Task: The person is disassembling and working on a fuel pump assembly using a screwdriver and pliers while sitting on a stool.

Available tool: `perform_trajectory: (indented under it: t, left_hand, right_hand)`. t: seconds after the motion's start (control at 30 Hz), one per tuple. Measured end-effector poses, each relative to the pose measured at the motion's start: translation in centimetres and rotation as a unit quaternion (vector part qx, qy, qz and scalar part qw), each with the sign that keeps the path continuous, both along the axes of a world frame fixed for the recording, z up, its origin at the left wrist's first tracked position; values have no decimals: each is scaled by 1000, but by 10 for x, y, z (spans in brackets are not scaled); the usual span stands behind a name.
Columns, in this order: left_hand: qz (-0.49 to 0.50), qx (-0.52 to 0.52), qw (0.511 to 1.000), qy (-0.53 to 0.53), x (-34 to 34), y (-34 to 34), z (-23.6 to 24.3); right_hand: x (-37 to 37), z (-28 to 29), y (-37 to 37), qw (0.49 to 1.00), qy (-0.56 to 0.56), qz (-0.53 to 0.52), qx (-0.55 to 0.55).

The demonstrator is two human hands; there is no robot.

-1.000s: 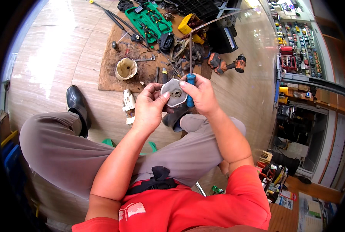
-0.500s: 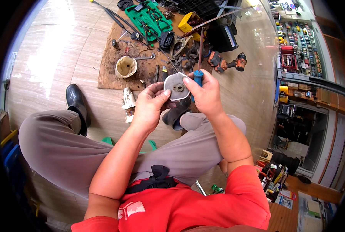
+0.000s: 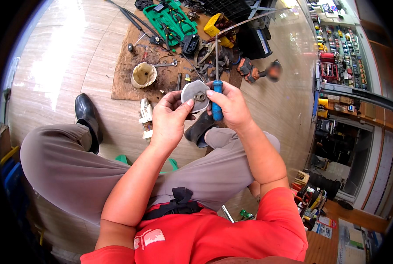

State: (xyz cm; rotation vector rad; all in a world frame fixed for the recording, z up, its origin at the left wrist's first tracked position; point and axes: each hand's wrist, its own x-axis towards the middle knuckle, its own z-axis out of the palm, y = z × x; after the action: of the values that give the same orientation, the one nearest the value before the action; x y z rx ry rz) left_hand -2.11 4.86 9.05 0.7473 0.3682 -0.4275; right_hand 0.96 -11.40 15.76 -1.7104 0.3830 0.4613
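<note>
Between my two hands is a flat grey metal cover point(image 3: 191, 91) with a rounded edge and small raised holes near its middle. My left hand point(image 3: 170, 115) pinches it from the left, thumb on its face. My right hand point(image 3: 232, 104) holds a blue-handled screwdriver point(image 3: 217, 102) against the palm side, its long shaft pointing away from me. The right thumb rests on the cover's right edge. Fingers behind the cover are partly hidden. Just left of my hands, a white and metal motor part point(image 3: 146, 118) lies on the floor.
A stained brown board point(image 3: 121, 83) ahead carries a cream round housing point(image 3: 144, 75), a wrench point(image 3: 166, 64), a green tool case point(image 3: 151, 16) and several dark parts. An orange and black cordless tool point(image 3: 248, 70) lies at its right. My black boots point(image 3: 86, 112) flank the work.
The cover has shifted slightly left and turned in my fingers. The screwdriver has swung so its tip leans farther left, and its handle shows more fully.
</note>
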Motion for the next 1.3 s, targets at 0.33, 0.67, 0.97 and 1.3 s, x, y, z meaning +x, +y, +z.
perform_trajectory:
  t: [0.33, 0.67, 0.97, 1.3]
  left_hand:
    - [36, 30, 998, -45, -3, -3, -2]
    - [32, 46, 997, -59, -2, -2, -5]
    - [25, 34, 998, -50, -2, -1, -2]
    - [35, 28, 998, -42, -2, -1, -3]
  right_hand:
    - [0, 3, 1, 998, 1, 12, 67]
    - [-1, 4, 5, 999, -11, 25, 18]
    - [-1, 3, 3, 999, 16, 29, 20]
    - [-2, -3, 4, 999, 24, 36, 29]
